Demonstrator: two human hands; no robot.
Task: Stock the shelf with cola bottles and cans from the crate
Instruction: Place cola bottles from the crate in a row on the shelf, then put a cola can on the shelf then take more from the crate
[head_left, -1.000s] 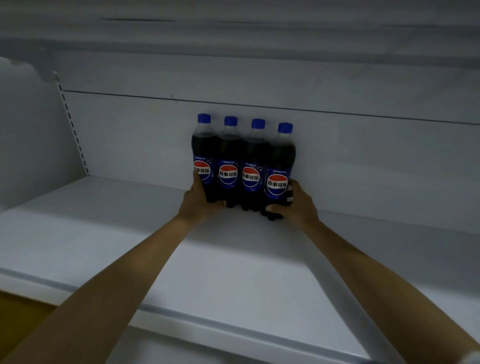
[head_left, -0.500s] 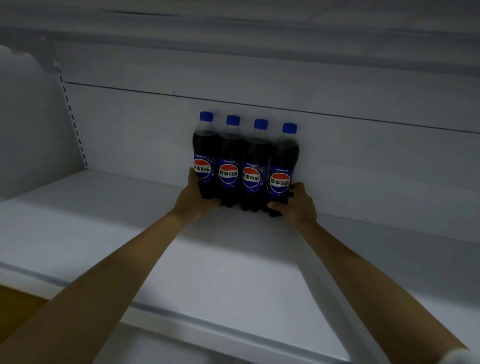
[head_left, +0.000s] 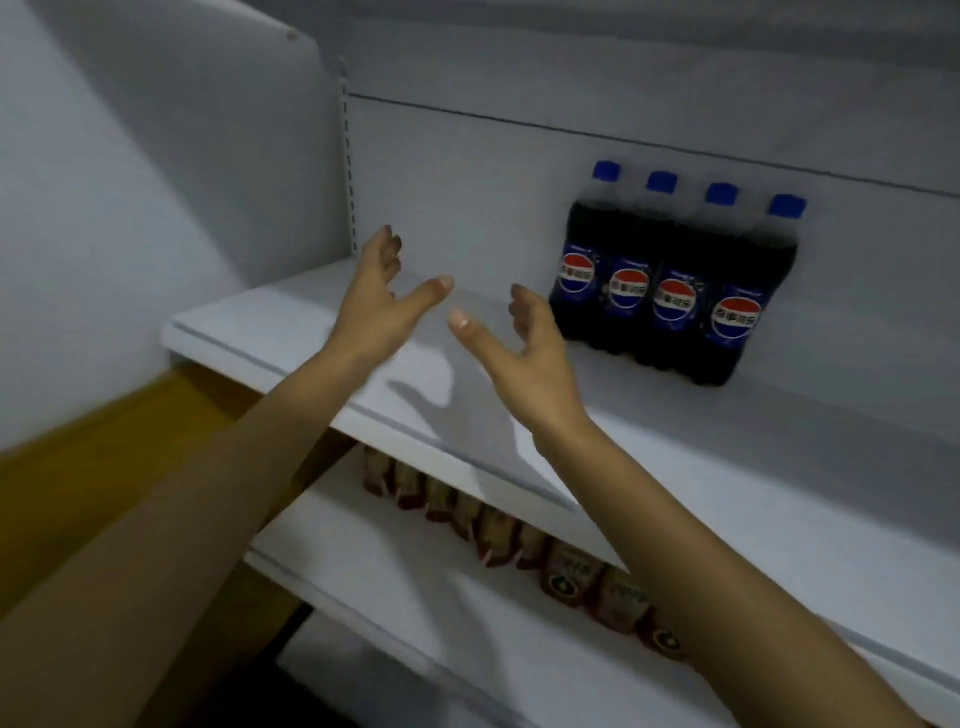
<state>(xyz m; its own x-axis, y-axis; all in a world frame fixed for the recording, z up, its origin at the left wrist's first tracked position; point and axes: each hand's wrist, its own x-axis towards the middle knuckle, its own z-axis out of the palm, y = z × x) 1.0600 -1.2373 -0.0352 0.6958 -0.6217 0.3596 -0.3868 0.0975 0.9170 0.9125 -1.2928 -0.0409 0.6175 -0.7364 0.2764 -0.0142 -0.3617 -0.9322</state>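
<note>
Several dark cola bottles (head_left: 675, 291) with blue caps and red-white-blue labels stand in a tight row against the back wall of the white shelf (head_left: 701, 441). My left hand (head_left: 382, 306) hovers over the shelf's left part, fingers spread, holding nothing. My right hand (head_left: 524, 348) is just left of the bottle row, fingers loosely spread, not touching the bottles. The crate is not in view.
A lower shelf (head_left: 467, 613) carries a row of small brown packets (head_left: 519, 540) along its back. A white side panel (head_left: 156, 182) closes the shelf on the left. Yellow-brown floor (head_left: 104, 467) lies at lower left.
Both hands have let go of the bottle row and drawn back to the left. The view has swung left and down, so the bottles now sit to the right.
</note>
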